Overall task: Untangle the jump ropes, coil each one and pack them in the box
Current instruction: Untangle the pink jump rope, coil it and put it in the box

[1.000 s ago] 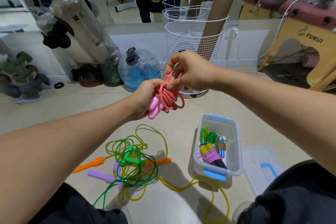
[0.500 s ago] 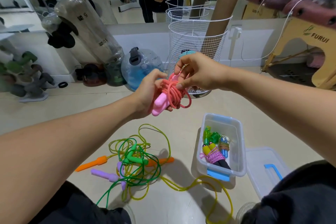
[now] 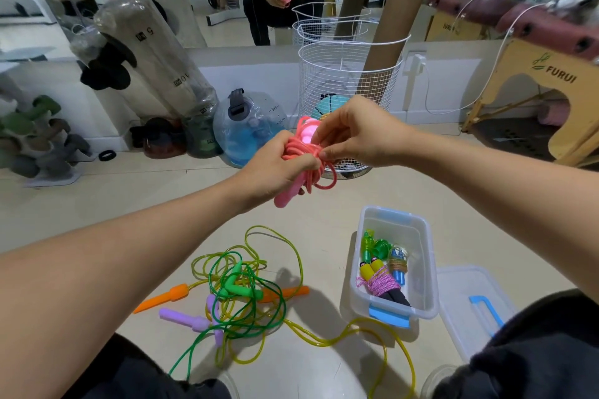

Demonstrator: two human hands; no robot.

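My left hand [image 3: 275,168] grips a coiled pink jump rope [image 3: 312,172] with pink handles, held up above the floor. My right hand [image 3: 359,133] pinches the rope's cord at the coil's top right. On the floor below lies a tangle of green and yellow ropes [image 3: 246,288] with orange [image 3: 162,298], purple [image 3: 184,319] and green handles. A clear plastic box [image 3: 421,269] to the right holds several coiled ropes, one wound in pink cord [image 3: 379,283].
The box's lid [image 3: 470,304] with a blue handle lies right of it. A white wire basket [image 3: 343,87] with cardboard tubes stands behind my hands. A water jug [image 3: 249,126], weight bags and dumbbells line the mirrored wall. My knees frame the bottom.
Both hands have turned the pink coil, bringing one handle up to the top while the right hand's fingers shifted along the cord. The floor tangle and box are unchanged.
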